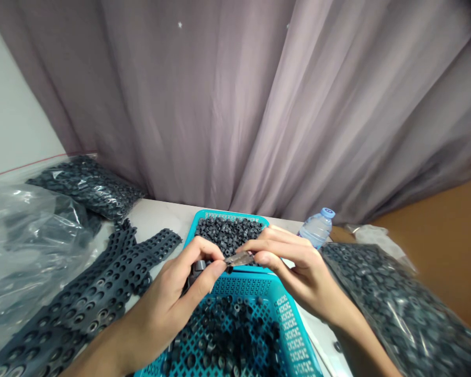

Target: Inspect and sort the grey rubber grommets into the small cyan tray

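above the near teal basket [292, 320], in the head view, the left hand [176, 293] has its fingers closed around a small black part [199, 266], and the right hand [302, 260] pinches a slim metal tool [241, 258], one end meeting the left fingertips. the step in hand looks like working the tool on that part; the next move seems to call for a steady left grip and small, controlled pressure, that end kept clear of the thumb.
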Demonstrator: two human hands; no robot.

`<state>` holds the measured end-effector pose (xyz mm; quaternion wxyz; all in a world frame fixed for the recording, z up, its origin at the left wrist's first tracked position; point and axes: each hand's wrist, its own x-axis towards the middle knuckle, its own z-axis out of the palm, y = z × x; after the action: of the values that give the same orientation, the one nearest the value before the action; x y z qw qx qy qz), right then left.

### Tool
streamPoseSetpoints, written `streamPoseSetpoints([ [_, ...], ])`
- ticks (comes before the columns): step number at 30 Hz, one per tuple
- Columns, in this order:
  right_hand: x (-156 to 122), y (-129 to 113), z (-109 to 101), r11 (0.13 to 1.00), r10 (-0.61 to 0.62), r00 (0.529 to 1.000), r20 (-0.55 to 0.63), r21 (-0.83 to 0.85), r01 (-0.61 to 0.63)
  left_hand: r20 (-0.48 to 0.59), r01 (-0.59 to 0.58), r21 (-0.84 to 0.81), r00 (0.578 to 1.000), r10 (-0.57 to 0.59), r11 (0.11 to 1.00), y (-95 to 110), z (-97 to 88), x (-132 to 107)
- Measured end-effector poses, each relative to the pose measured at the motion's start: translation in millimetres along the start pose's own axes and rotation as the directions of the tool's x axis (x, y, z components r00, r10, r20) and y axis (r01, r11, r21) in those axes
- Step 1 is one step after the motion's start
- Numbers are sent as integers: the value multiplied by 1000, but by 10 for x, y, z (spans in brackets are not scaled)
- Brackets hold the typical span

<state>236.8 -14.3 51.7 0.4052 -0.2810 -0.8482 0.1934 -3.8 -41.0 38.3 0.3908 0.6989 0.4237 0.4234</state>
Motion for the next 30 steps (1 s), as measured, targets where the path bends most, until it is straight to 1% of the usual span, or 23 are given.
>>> streamPoseSetpoints([
  [14, -3, -30, 7, 1000, 5, 1000, -6, 3, -4, -7, -15, 35, 1000, 15, 999, -11, -7, 7],
  [21, -6, -24, -1, 1000, 13, 1000, 14, -6, -13, -9, -20, 17, 1000, 21, 1000, -12, 6, 5],
  [30, -14, -27, 9, 1000, 13, 1000, 9, -21, -13, -11, -24, 19, 1000, 24, 1000, -6, 8, 2],
])
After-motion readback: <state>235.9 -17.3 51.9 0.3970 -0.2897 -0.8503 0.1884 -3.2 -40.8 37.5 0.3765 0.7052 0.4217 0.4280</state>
